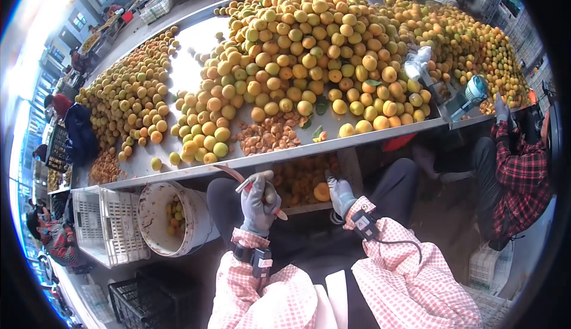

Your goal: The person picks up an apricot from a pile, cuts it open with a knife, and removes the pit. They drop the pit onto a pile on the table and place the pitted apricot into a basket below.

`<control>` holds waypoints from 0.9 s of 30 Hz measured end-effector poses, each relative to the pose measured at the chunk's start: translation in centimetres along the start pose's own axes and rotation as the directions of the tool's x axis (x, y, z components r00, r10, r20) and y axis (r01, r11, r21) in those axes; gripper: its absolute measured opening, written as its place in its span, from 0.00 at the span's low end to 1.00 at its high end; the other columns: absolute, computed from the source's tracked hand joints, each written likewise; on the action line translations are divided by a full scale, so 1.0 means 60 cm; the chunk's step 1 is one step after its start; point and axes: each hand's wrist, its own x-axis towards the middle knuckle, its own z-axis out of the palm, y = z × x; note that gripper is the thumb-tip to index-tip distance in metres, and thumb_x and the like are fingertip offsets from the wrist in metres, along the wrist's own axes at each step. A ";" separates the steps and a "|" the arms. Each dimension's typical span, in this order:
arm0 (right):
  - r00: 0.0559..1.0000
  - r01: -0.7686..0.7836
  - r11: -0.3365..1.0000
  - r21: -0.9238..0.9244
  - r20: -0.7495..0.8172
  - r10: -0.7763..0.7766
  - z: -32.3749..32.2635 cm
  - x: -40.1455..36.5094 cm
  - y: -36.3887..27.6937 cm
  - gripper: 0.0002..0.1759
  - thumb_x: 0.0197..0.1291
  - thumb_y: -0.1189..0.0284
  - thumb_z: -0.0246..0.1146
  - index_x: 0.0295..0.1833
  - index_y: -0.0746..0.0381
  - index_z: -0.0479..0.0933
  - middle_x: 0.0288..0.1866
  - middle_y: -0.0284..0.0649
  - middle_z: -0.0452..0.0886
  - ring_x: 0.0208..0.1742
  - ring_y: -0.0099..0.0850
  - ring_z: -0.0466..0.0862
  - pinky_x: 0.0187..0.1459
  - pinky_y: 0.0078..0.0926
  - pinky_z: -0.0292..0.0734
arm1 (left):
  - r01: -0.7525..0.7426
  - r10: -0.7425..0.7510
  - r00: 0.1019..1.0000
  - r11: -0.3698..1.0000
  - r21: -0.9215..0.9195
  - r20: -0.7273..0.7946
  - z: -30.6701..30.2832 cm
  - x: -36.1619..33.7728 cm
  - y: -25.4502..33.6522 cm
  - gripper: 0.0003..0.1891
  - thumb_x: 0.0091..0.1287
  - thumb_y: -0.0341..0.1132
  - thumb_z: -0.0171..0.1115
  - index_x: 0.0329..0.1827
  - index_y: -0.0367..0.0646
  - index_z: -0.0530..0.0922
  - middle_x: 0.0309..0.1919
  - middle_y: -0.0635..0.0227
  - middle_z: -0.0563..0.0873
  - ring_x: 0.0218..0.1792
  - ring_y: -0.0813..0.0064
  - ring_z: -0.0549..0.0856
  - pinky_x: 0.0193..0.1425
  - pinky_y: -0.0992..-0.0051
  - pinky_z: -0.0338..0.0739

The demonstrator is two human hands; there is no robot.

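Seated below the table (178, 173) edge (top heaped with fruit (309, 49)); gripping a knife (233, 175) in the closed left hand (259, 203); pinching a fruit half (322, 192) in the right hand (340, 193), just under that edge; bucket (156, 222) further left.

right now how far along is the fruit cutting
Done: a small pile of pits on the table edge, and cut halves below it. In hand: left hand grips the knife, right hand holds a half. Left: the big heap of whole fruit.
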 end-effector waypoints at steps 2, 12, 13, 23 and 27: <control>0.983 -0.008 0.905 -0.426 -0.168 -0.070 -0.004 0.007 -0.007 0.29 0.65 0.45 0.58 0.44 0.63 0.75 0.30 0.42 0.84 0.27 0.33 0.85 0.28 0.30 0.79 | 0.022 -0.022 1.000 1.000 0.006 -0.002 -0.010 0.003 -0.009 0.13 0.75 0.41 0.52 0.49 0.41 0.79 0.15 0.78 0.70 0.09 0.88 0.61 0.12 0.82 0.56; 0.747 0.625 0.748 0.224 0.109 -0.656 0.040 -0.037 -0.224 0.21 0.64 0.59 0.64 0.52 0.65 0.77 0.43 0.41 0.84 0.50 0.34 0.82 0.51 0.31 0.76 | 0.236 -0.231 0.971 0.968 0.085 -0.058 -0.024 0.016 -0.017 0.13 0.73 0.39 0.57 0.49 0.36 0.78 0.17 0.72 0.74 0.10 0.84 0.66 0.12 0.83 0.60; 0.606 0.791 0.606 0.090 0.028 -0.795 0.047 -0.020 -0.246 0.19 0.63 0.62 0.65 0.52 0.64 0.77 0.46 0.41 0.84 0.52 0.35 0.81 0.53 0.31 0.75 | 0.224 -0.221 0.974 0.971 0.083 -0.040 -0.028 0.018 -0.021 0.14 0.73 0.39 0.58 0.49 0.36 0.79 0.17 0.72 0.74 0.10 0.85 0.66 0.12 0.84 0.60; 0.481 0.710 0.146 -0.689 0.324 -0.815 0.032 0.140 -0.391 0.25 0.53 0.72 0.64 0.60 0.52 0.76 0.60 0.35 0.78 0.59 0.40 0.74 0.61 0.36 0.68 | 0.334 -0.326 0.943 0.921 0.202 -0.074 -0.018 0.028 -0.007 0.15 0.72 0.41 0.58 0.49 0.37 0.80 0.18 0.73 0.76 0.12 0.86 0.69 0.11 0.84 0.64; 0.581 0.594 -0.084 -0.800 0.499 -0.643 0.065 0.156 -0.400 0.25 0.51 0.68 0.66 0.59 0.52 0.77 0.56 0.36 0.77 0.56 0.40 0.73 0.59 0.37 0.67 | 0.386 -0.382 0.922 0.894 0.230 -0.063 -0.024 0.037 -0.007 0.14 0.73 0.40 0.58 0.50 0.39 0.80 0.20 0.73 0.78 0.12 0.86 0.70 0.12 0.85 0.63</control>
